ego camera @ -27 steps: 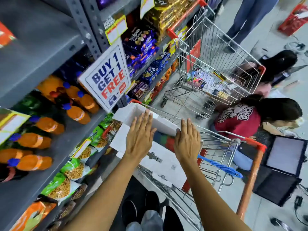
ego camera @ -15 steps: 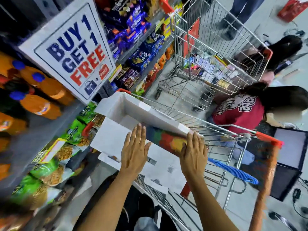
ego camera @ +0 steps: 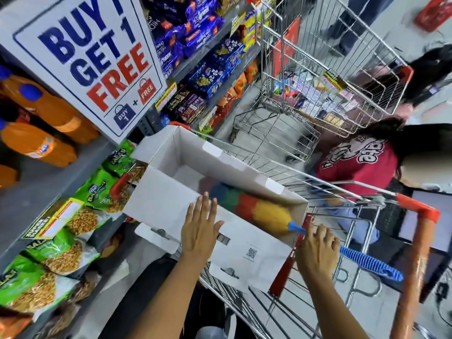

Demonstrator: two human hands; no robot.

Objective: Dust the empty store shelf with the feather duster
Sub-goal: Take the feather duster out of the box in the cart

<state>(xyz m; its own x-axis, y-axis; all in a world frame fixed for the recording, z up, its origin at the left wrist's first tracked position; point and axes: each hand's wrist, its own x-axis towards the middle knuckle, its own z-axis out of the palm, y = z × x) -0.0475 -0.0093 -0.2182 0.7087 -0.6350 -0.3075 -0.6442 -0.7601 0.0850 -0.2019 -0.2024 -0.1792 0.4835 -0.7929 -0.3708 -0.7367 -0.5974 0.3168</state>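
Observation:
A feather duster (ego camera: 259, 207) with blue, green, red and yellow feathers lies in an open white cardboard box (ego camera: 171, 152) that sits in a shopping trolley. Its ribbed blue handle (ego camera: 367, 261) sticks out over the box's right end. My left hand (ego camera: 199, 228) lies flat, fingers apart, on the box's near flap. My right hand (ego camera: 316, 249) curls over the handle where it leaves the box; whether it grips the handle I cannot tell. No empty shelf is in view.
Stocked shelves (ego camera: 36, 187) stand at the left with orange bottles (ego camera: 49, 106), green snack bags (ego camera: 58, 245) and a "BUY 1 GET 1 FREE" sign (ego camera: 93, 59). A second trolley (ego camera: 315, 77) stands ahead. A person in a red shirt (ego camera: 357, 165) crouches at the right.
The view has dropped closer to the box. My right hand slid off the box flap to the right onto the duster's handle. More of the coloured feathers show. My left hand stays flat on the flap.

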